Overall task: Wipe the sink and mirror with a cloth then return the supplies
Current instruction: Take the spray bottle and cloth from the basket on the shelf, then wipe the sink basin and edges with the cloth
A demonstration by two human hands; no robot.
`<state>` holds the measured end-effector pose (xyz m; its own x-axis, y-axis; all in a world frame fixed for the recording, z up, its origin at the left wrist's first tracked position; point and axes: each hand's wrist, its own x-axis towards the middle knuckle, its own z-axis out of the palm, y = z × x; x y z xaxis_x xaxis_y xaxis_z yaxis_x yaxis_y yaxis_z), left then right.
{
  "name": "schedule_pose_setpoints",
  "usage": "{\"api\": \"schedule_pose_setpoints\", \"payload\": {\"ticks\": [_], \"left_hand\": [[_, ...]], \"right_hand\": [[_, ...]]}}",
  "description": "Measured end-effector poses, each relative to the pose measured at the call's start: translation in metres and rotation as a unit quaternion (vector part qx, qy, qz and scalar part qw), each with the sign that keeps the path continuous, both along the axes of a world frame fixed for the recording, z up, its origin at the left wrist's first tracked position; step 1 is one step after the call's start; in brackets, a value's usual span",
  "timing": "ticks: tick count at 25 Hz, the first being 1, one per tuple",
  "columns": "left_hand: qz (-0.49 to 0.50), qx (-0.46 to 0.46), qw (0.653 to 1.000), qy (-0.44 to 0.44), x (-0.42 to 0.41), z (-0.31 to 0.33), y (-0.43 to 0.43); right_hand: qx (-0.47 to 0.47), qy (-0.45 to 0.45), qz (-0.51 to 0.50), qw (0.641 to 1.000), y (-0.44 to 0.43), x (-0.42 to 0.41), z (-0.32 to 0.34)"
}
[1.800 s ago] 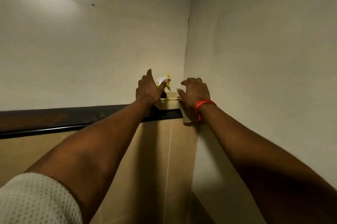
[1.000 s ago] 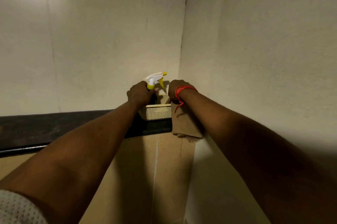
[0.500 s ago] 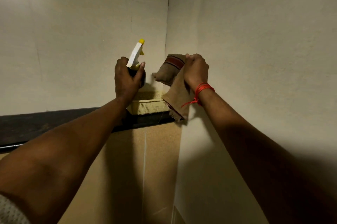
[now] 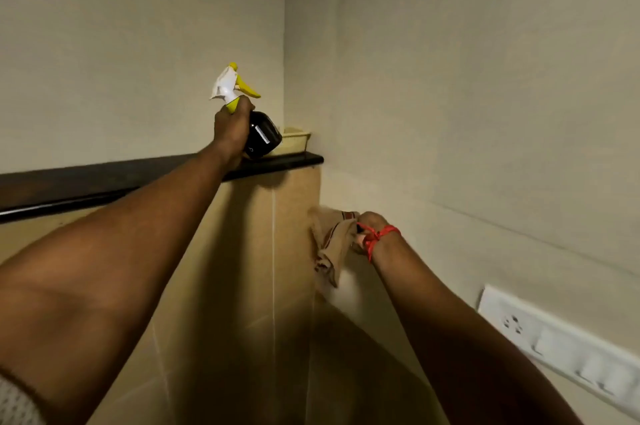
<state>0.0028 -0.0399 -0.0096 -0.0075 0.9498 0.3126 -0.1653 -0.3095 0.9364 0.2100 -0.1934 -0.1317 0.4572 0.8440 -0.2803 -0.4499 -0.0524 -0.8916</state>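
Observation:
My left hand (image 4: 230, 127) grips the neck of a dark spray bottle (image 4: 262, 137) with a white and yellow trigger head, held tilted just above the dark ledge (image 4: 104, 179). A small cream basket (image 4: 296, 138) stands on the ledge in the corner, right behind the bottle. My right hand (image 4: 367, 229), with a red thread on the wrist, holds a bunched brown cloth (image 4: 329, 244) well below the ledge, close to the right wall. No sink or mirror is in view.
Two plain walls meet in a corner above the ledge, and beige tiles (image 4: 249, 269) cover the wall below it. A white switch and socket panel (image 4: 561, 345) is fixed low on the right wall.
Both hands lifted the bottle and cloth out of the basket. Since then my right hand has dropped with the cloth below the ledge, and my left hand has drawn the bottle left of the basket.

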Motion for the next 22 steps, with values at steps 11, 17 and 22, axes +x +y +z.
{"api": "schedule_pose_setpoints", "payload": {"ticks": [11, 17, 22], "left_hand": [[-0.263, -0.008, 0.955, 0.141, -0.002, -0.119, -0.262], [-0.346, -0.019, 0.918, 0.193, 0.045, -0.135, -0.401], [-0.437, -0.064, 0.864, 0.242, 0.103, -0.212, -0.498]], "right_hand": [[0.117, 0.048, -0.16, 0.979, -0.292, -0.049, -0.016], [0.209, 0.019, -0.318, 0.924, -0.468, -0.055, -0.028], [0.197, 0.142, -0.448, 0.86, -0.602, -0.038, -0.115]]}}
